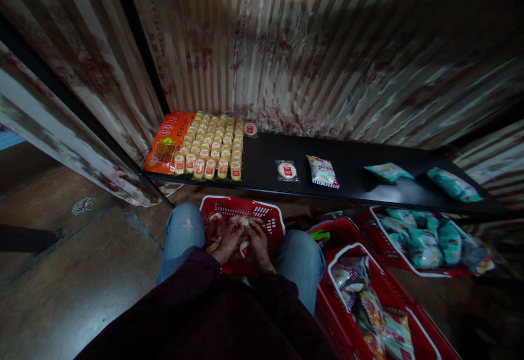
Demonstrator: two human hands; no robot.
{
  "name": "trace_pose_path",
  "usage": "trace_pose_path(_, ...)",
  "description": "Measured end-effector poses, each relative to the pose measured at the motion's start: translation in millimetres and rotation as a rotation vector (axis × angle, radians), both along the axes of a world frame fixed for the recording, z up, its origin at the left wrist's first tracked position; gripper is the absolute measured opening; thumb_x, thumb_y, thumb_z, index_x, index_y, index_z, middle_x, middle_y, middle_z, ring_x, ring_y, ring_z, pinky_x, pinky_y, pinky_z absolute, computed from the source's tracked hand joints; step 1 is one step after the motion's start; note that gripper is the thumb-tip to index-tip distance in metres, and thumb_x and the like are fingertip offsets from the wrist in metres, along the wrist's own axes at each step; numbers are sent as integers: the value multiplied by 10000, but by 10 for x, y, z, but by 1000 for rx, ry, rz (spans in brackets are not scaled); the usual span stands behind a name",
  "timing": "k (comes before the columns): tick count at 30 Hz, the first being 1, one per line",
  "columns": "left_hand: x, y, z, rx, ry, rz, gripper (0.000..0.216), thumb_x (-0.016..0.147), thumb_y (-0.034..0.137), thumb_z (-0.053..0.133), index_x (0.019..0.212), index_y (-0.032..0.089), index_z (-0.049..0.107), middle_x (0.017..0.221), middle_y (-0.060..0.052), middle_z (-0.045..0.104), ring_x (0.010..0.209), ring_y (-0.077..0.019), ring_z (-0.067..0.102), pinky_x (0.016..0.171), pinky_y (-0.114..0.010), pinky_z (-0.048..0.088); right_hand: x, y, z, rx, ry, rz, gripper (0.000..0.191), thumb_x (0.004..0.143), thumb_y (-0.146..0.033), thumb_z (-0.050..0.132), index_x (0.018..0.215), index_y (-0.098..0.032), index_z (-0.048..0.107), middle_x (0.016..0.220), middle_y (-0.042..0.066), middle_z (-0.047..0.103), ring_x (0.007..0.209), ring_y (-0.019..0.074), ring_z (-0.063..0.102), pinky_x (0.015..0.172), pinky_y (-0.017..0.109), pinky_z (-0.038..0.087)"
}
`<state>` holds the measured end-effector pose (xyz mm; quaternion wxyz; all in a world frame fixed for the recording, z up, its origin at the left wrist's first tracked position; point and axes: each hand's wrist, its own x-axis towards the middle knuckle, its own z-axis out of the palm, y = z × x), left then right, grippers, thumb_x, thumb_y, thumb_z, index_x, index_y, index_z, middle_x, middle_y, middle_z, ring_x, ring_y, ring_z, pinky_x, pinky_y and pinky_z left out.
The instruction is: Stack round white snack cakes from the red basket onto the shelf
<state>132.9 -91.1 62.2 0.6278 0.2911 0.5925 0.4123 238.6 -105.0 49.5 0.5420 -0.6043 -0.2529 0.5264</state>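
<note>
Inside a red basket between two denim-clad knees, at least three round wrapped packs lie under the left hand and right hand. The fingers curl downward; whether they grip a pack is unclear. Beyond, a black shelf bears six columns of yellow packs, two round white packets, one white bag and two green bags.

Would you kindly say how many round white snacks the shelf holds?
2: a back snack beside the yellow cakes, a front snack further right; cakes may hide others.
</note>
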Motion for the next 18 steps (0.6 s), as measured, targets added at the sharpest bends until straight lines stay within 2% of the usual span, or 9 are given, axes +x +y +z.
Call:
trace_pose_path(4,42,-42,15,-87,-127,-18,276,719,344,723,914,160,659,863,-55,693,781,-184,645,749,-292,495,-4,-14,-33,43,-43,79,427,676,-485,682,979,-192,755,963,85,765,945,251,690,823,353,533)
trace_pose_path(7,49,-55,-9,-179,-153,-7,347,737,373,720,1001,158,656,844,-62,697,769,-199,658,716,-299,502,-18,-6,-72,27,-70,118,407,676,-492,661,946,-205,765,966,79,769,945,252,691,833,375,538)
trace_pose_path(12,35,-23,-48,-265,-92,88,271,772,278,705,1007,152,659,863,-78,711,775,-193,666,699,-275,511,-43,1,-92,18,-119,106,379,639,-452,650,887,-194,774,982,88,767,964,256,683,880,385,526)
trace_pose_path(18,21,11,23,-362,-291,226,187,847,180,603,1028,143,631,781,-42,695,642,-140,641,622,-229,497,-25,-36,-145,-11,-172,54,400,684,-460,612,934,-188,764,880,80,768,761,225,686,691,338,547)
